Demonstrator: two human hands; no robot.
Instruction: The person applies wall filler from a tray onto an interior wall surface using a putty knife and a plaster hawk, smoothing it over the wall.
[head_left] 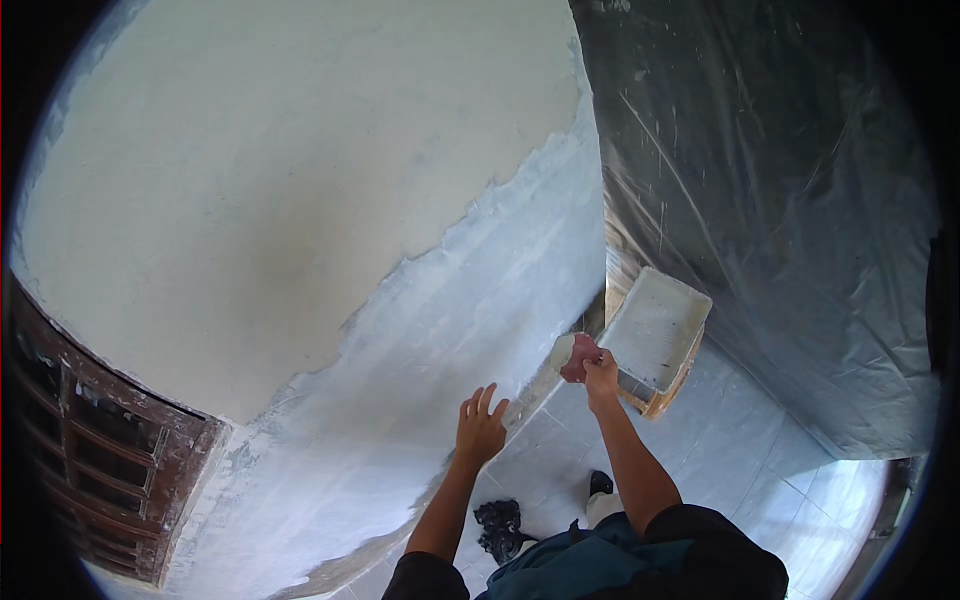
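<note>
A pinkish sanding block (575, 356) is gripped in the right hand (600, 375) low against a half-plastered wall (300, 200).
The left hand (480, 428) is held open, fingers spread, near the wall; a white paint tray (655, 335) is seen just beside the block.

Daylight fills the scene, soft and fairly bright, strongest at about four o'clock where the floor tiles (800, 470) glare almost white. The wall (300, 180) is evenly lit, with a faint dull patch near its middle and no hard shadows. The plastic sheet (780, 180) at two o'clock reads dark, streaked with thin bright reflections along its folds. The wooden window frame (100, 450) at eight o'clock sits in dim shade. Strong fisheye bending curves every straight edge, and a black ring closes the corners. Focus is reasonably sharp at the centre, softer toward the rim.
</note>
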